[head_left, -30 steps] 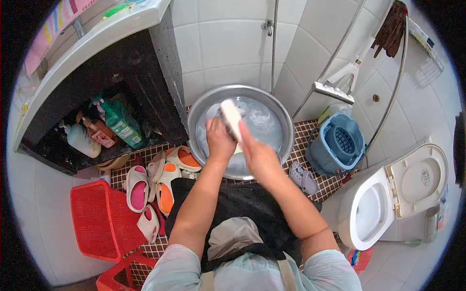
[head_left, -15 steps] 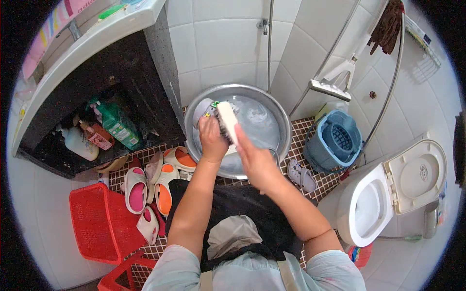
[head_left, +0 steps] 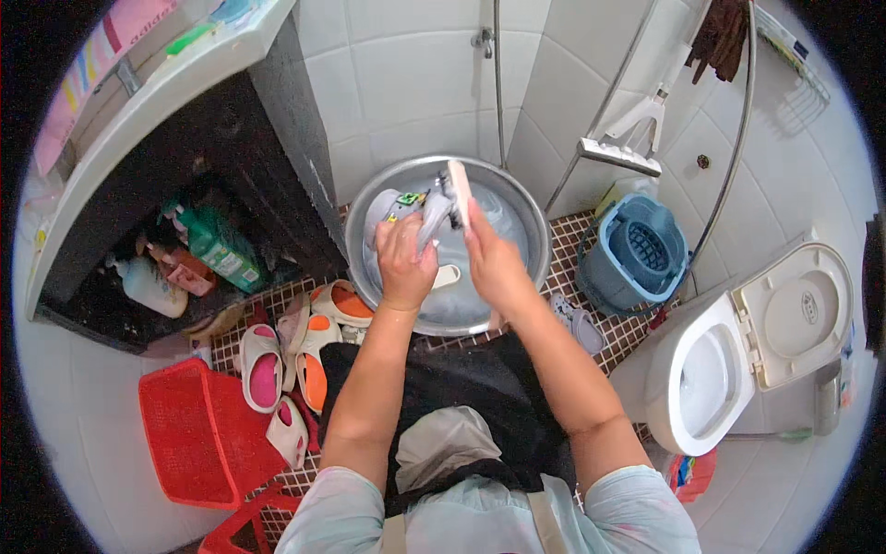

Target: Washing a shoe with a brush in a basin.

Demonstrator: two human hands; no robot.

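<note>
While the left hand (head_left: 403, 263) clamps a limp, wet grey garment (head_left: 417, 214) above the steel basin (head_left: 517, 198), the right hand (head_left: 491, 258) closes around a rigid scrub brush (head_left: 456, 192); the cloth probably slips, so bunched folds suit gripping.

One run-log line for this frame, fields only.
left hand: grips grey shoe | right hand: grips scrub brush against shoe | under: metal basin with water | site: tiled floor

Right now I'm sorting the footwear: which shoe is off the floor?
The grey shoe in the left hand, held over the metal basin; the rest lie on the tiles.
</note>
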